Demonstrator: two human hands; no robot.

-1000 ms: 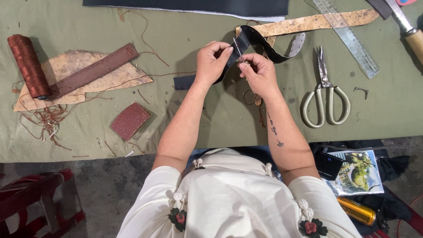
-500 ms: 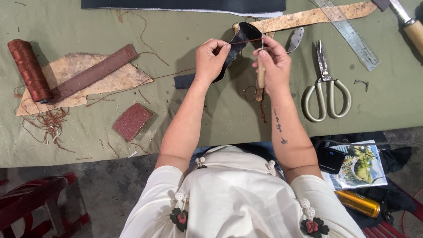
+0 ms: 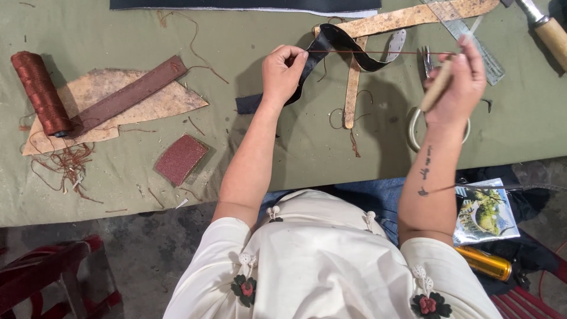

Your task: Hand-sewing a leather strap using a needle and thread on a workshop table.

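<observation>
My left hand [image 3: 283,72] pinches a black leather strap [image 3: 329,39] and lifts it off the green table [image 3: 266,153]. From the strap a taut red-brown thread [image 3: 378,52] runs right to my right hand [image 3: 459,82]. That hand is closed around a wooden-handled tool [image 3: 438,87] and is raised over a pair of scissors [image 3: 415,127], which it mostly hides. The strap's lower end [image 3: 248,105] lies on the table below my left wrist. A tan wooden stick [image 3: 352,88] lies under the thread.
On the left lie a spool of red-brown thread [image 3: 40,91], a brown leather strip [image 3: 127,94] on a tan scrap [image 3: 147,106] and a sandpaper piece [image 3: 181,158]. A metal ruler [image 3: 475,44], a long tan strip [image 3: 413,16] and a wood-handled tool [image 3: 552,32] lie top right.
My right hand has swung out to the right, away from the strap, drawing the thread tight. My left hand has kept hold of the strap.
</observation>
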